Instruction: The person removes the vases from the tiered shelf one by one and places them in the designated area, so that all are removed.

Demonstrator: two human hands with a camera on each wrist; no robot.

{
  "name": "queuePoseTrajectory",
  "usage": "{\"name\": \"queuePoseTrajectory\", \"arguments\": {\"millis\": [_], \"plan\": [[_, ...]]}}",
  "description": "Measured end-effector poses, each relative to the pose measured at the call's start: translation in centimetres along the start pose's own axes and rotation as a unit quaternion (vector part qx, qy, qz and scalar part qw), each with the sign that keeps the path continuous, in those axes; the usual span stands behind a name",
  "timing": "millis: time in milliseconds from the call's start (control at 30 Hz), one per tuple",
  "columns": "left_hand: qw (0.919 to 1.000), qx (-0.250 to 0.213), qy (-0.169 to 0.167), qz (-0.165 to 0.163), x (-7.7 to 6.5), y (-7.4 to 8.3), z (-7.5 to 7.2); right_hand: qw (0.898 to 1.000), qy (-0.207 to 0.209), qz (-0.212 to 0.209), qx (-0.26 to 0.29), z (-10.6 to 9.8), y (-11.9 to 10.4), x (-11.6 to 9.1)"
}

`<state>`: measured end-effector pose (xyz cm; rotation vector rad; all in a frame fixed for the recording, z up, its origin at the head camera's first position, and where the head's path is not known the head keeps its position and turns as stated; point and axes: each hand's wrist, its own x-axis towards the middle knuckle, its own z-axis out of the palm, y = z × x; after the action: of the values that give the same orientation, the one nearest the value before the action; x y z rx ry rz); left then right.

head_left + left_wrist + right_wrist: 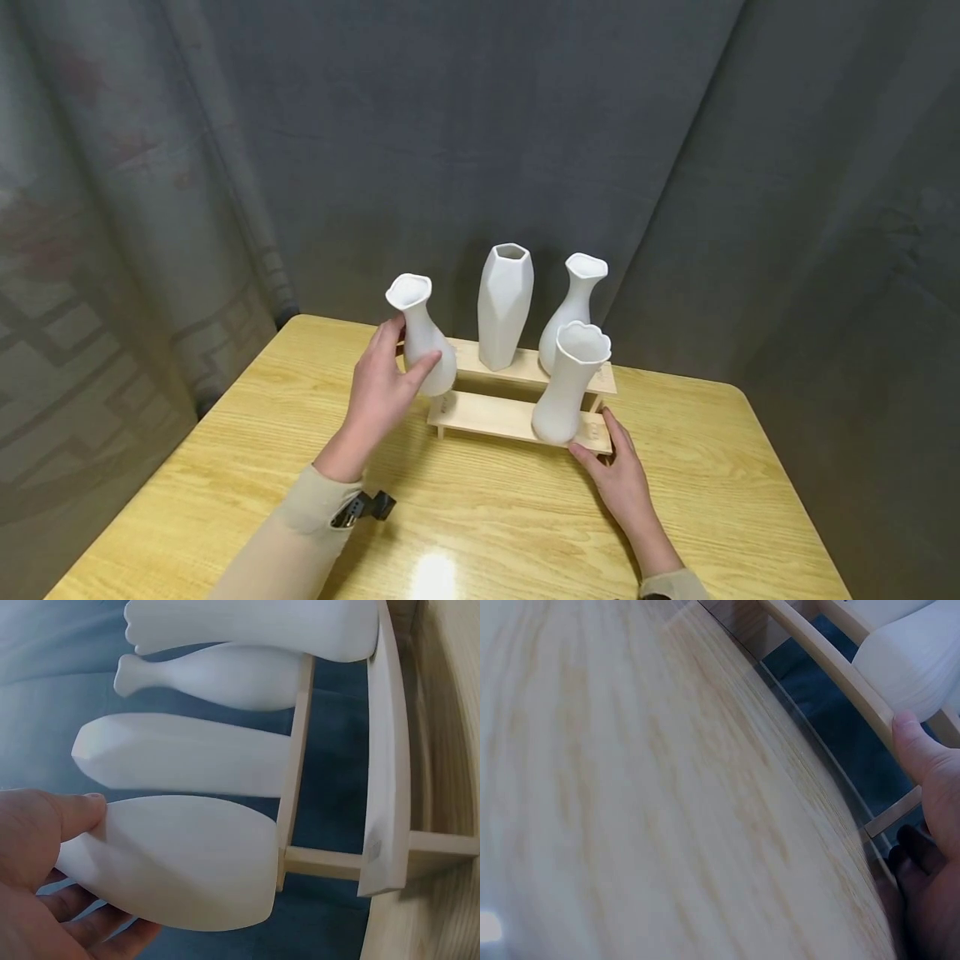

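Observation:
In the head view my left hand (pixel 378 375) holds a white vase (pixel 429 354) with a wavy rim, thumb on one side and fingers on the other. The vase's base is at the left end of the upper step of a two-step wooden stand (pixel 480 414); whether it touches the wood I cannot tell. In the left wrist view this vase (pixel 180 862) lies between thumb and fingers. My right hand (pixel 621 475) grips the right end of the lower step. Its thumb (pixel 915 739) presses the front edge near a frilled-rim white vase (pixel 566 392).
A faceted white vase (pixel 506 308) stands mid-way on the upper step. Right of it is another wavy-rimmed white vase (pixel 573 304). The stand sits on a wood-grain table (pixel 510 525), towards its back edge. Grey curtains (pixel 465 125) hang behind and beside the table.

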<state>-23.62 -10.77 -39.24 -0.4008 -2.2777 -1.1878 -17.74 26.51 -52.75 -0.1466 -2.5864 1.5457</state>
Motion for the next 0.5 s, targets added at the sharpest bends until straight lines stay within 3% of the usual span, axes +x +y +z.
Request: {"name": "queuePoseTrajectory", "arguments": {"millis": [233, 500], "plan": [[0.9995, 0.019, 0.026, 0.000, 0.4, -0.8, -0.8, 1.000, 0.001, -0.005, -0.001, 0.0, -0.1, 0.1], [0.9983, 0.041, 0.041, 0.004, 0.5, -2.6, -0.4, 1.000, 0.002, -0.005, -0.002, 0.0, -0.2, -0.2]]}}
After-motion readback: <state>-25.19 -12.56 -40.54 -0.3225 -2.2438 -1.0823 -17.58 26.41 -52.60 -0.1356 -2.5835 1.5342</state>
